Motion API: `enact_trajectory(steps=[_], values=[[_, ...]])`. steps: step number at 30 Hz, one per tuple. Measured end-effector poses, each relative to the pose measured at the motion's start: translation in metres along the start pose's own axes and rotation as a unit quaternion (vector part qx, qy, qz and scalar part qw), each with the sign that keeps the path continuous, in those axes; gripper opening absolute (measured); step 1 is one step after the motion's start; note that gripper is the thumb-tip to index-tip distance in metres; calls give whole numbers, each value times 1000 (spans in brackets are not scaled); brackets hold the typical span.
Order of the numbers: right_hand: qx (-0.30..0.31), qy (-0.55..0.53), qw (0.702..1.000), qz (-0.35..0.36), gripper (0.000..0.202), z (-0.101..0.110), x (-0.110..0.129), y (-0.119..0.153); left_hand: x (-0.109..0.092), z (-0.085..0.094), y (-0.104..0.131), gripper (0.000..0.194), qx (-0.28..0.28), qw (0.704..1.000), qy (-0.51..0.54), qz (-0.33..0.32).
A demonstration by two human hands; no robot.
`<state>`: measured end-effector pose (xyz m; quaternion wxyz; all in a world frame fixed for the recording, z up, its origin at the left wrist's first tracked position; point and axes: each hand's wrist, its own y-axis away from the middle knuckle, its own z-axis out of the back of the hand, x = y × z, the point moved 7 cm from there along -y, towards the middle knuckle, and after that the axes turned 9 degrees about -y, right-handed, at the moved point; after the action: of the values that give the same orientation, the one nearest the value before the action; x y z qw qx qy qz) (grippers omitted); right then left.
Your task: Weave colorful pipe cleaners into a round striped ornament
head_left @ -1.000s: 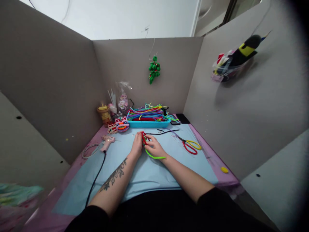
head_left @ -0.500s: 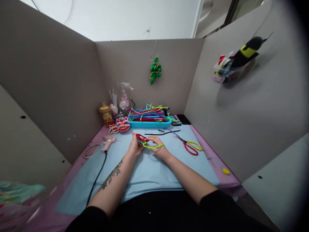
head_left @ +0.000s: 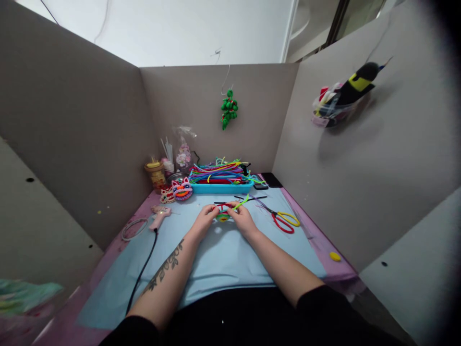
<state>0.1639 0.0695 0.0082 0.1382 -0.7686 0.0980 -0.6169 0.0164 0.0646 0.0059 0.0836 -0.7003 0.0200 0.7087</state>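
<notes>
Red-and-green craft piece (head_left: 223,217) pinched between left hand (head_left: 204,221) and right hand (head_left: 245,221); brown cup (head_left: 157,179) too small to read

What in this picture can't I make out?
All in the head view:
Small red-and-green fuzzy piece: partly covered by the left hand and right hand.
Blue plastic tray: floor buried under multicoloured fuzzy stems.
Pink glue gun: its black cord's end, hidden behind the black left sleeve.
Pale green fabric: cut off by the left edge.
</notes>
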Motion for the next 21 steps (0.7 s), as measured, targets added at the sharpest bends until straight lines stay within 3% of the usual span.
enact_trajectory(steps=[3, 6, 10, 14, 21], values=[[16, 1, 1000, -13, 29, 1, 3, -1, -12, -7, 2, 35, 34, 991, -108, -66], [10, 24, 1000, 6, 33, 4, 7, 0, -13, -13, 3, 36, 56, 985, -143, -79], [-29, 67, 996, 49, 31, 9, 14, 0, -10, -8, 3, 35, 32, 989, -126, -71], [-16, 108, 989, 101, 20, 7, 25, 3, -6, -6, 2, 33, 23, 992, -111, -61], [-48, 121, 982, 136, 16, 5, 33, 10, -9, -1, 4, 27, -61, 974, -205, -77]])
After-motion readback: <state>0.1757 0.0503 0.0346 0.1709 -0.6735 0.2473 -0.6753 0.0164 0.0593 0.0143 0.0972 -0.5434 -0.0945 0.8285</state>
